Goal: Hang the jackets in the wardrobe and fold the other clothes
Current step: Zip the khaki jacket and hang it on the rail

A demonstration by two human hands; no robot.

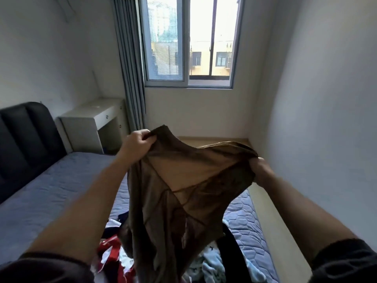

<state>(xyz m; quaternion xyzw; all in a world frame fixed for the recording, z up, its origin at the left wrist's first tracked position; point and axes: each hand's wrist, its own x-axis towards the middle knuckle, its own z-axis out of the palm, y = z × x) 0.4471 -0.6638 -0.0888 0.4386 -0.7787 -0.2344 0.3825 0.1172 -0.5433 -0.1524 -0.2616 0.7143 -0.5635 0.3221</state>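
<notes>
A thin, limp brown garment hangs in mid-air at the centre of the view. It is half sheer where the window light passes through, and its seams show as dark lines. At its 11 o'clock corner the left hand pinches the edge with curled fingers. At its 3 o'clock edge the right hand grips a bunched fold, its fingers mostly hidden behind the cloth. At 6 o'clock a crumpled pile of clothes, red, white and pale blue, lies on the quilted blue-grey bed, partly covered by the garment and cut off by the frame. The garment's type is unclear.
</notes>
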